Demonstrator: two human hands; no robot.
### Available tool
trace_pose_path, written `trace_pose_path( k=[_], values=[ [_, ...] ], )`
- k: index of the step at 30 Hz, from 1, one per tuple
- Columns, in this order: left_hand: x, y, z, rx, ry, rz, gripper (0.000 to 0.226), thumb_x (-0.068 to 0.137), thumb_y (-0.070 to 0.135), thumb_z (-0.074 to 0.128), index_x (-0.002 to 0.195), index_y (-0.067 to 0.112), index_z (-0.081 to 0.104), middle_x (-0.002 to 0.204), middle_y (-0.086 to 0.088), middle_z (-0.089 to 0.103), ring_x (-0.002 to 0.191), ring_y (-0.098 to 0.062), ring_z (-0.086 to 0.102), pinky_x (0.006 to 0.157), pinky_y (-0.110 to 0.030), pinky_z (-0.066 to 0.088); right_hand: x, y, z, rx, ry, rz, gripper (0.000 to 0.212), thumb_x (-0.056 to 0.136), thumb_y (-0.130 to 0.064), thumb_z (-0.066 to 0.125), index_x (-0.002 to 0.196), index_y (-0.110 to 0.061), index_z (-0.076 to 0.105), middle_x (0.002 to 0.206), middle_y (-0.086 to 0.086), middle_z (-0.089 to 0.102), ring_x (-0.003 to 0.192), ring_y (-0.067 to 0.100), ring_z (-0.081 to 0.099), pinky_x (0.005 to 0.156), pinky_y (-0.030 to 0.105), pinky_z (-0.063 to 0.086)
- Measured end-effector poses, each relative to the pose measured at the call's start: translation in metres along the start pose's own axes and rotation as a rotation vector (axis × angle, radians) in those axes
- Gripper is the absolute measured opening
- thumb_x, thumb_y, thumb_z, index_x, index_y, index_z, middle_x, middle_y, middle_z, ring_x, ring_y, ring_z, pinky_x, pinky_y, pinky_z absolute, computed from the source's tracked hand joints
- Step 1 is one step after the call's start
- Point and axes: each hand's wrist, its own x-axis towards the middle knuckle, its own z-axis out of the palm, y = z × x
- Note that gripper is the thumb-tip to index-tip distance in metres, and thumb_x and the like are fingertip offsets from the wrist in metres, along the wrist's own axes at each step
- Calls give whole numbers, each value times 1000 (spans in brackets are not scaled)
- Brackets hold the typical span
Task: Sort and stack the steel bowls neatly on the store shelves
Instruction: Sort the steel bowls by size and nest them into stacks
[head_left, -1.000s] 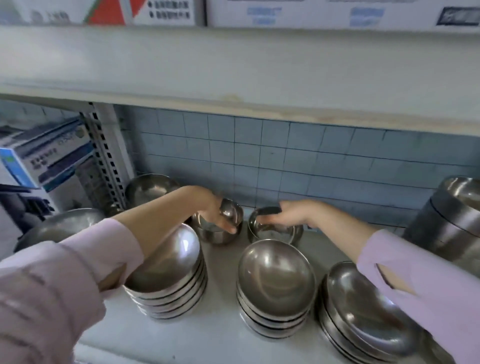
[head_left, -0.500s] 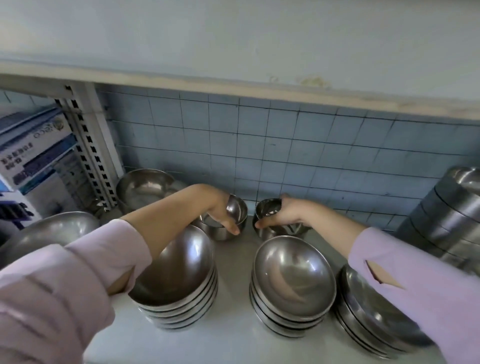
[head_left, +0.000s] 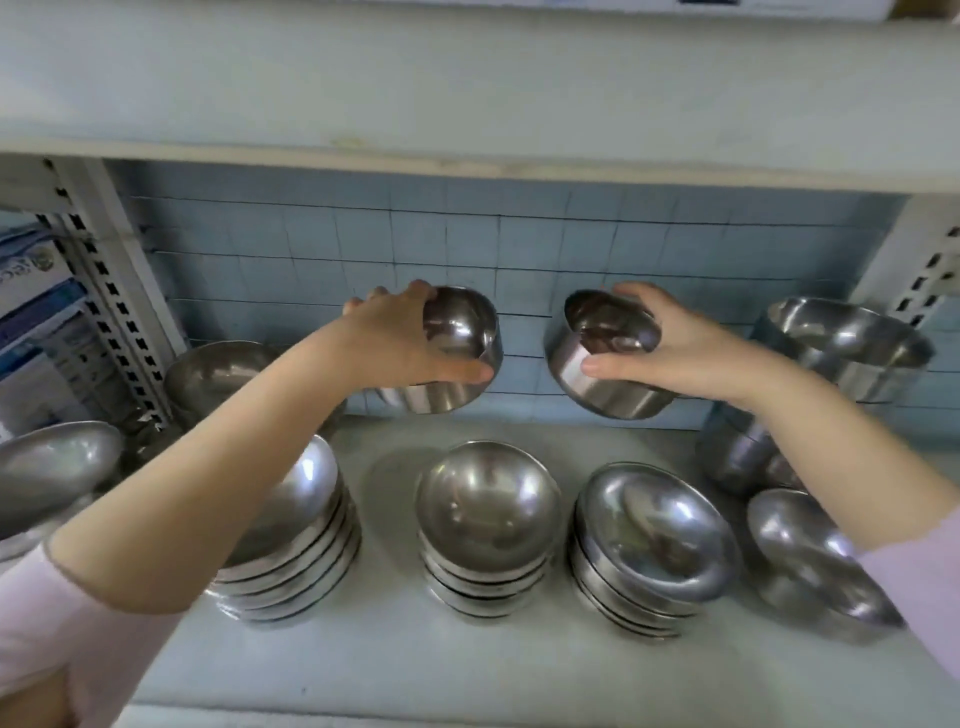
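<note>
My left hand (head_left: 400, 338) grips a small steel bowl (head_left: 457, 358) by its rim, held in the air above the white shelf (head_left: 395, 644). My right hand (head_left: 670, 348) holds a second small steel bowl (head_left: 597, 369) beside it, tilted toward the left, thumb under its side. The two small bowls are apart, in front of the blue tiled wall. Below them stand stacks of wider steel bowls: a left stack (head_left: 296, 556) partly under my left forearm, a middle stack (head_left: 488, 525) and a right stack (head_left: 654, 545).
At the far right stand a tilted bowl stack (head_left: 815, 566) and taller deep bowls (head_left: 841, 348). More bowls (head_left: 218, 374) sit at back left, a large bowl (head_left: 47, 467) past the slotted upright (head_left: 109, 291). An upper shelf (head_left: 467, 93) hangs close overhead.
Both hands have lifted their small bowls off the back of the shelf and now hold them in the air. The camera view has shifted to the right.
</note>
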Motion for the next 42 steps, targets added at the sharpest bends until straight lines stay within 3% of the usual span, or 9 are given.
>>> trace_pose_path(
  k=[3, 9, 19, 28, 31, 34, 36, 38, 42],
  values=[
    [-22, 39, 5, -22, 66, 11, 111, 49, 86, 61, 142, 36, 28, 138, -4, 44, 127, -33, 40, 92, -42, 39, -35, 17, -32, 4, 13, -38, 100, 60, -65, 80, 145, -39, 36, 132, -22, 52, 119, 3, 53, 95, 19, 37],
    [-61, 125, 32, -71, 136, 46, 110, 49, 86, 62, 142, 38, 29, 141, -1, 42, 133, -31, 33, 104, -43, 32, -102, 61, -90, -7, -55, -43, 99, 45, -81, 75, 134, -54, 42, 123, -33, 55, 109, -10, 55, 93, 19, 43],
    [-102, 206, 89, -223, 204, 41, 111, 39, 90, 52, 135, 37, 40, 133, 8, 48, 125, -20, 42, 98, -31, 32, -142, 161, -84, -268, -122, 1, 116, 40, -89, 64, 143, -45, 34, 143, -14, 48, 130, 18, 47, 108, 44, 42],
    [-113, 221, 106, -256, 203, 18, 100, 39, 90, 58, 126, 42, 43, 130, 13, 52, 124, -18, 46, 104, -44, 41, -147, 187, -54, -466, -137, 13, 127, 47, -98, 50, 152, -39, 9, 160, -4, 29, 143, 28, 33, 115, 51, 22],
    [-114, 225, 113, -271, 194, 23, 97, 39, 86, 60, 125, 43, 45, 129, 14, 51, 124, -17, 45, 105, -40, 40, -155, 200, -54, -228, -47, -53, 137, 40, -99, 53, 155, -37, 10, 162, -3, 23, 142, 11, 29, 115, 31, 22],
    [-115, 233, 121, -271, 169, 46, 98, 40, 85, 60, 127, 42, 45, 130, 15, 49, 124, -15, 44, 102, -35, 38, -176, 219, -45, 255, 83, -92, 129, 50, -61, 85, 154, -35, 14, 148, -24, 30, 120, -24, 30, 94, -7, 20],
    [-112, 241, 126, -264, 149, 63, 101, 39, 87, 59, 128, 42, 45, 129, 17, 48, 123, -13, 43, 102, -33, 37, -188, 235, -29, 519, 84, -22, 133, 48, -53, 91, 148, -51, 4, 140, -38, 31, 120, -30, 34, 99, 0, 30],
    [-109, 253, 133, -254, 128, 82, 100, 38, 88, 58, 127, 43, 44, 127, 21, 47, 123, -11, 41, 100, -29, 34, -191, 251, -10, 615, 91, 22, 133, 46, -59, 93, 142, -65, 1, 140, -42, 33, 130, -18, 38, 110, 21, 36],
    [-103, 278, 148, -200, 69, 120, 98, 40, 85, 60, 128, 45, 42, 129, 23, 44, 125, -9, 34, 103, -29, 30, -187, 264, 2, 643, 108, 9, 122, 54, -38, 95, 152, -42, 22, 146, -23, 45, 135, 4, 47, 110, 43, 44]
  ],
)
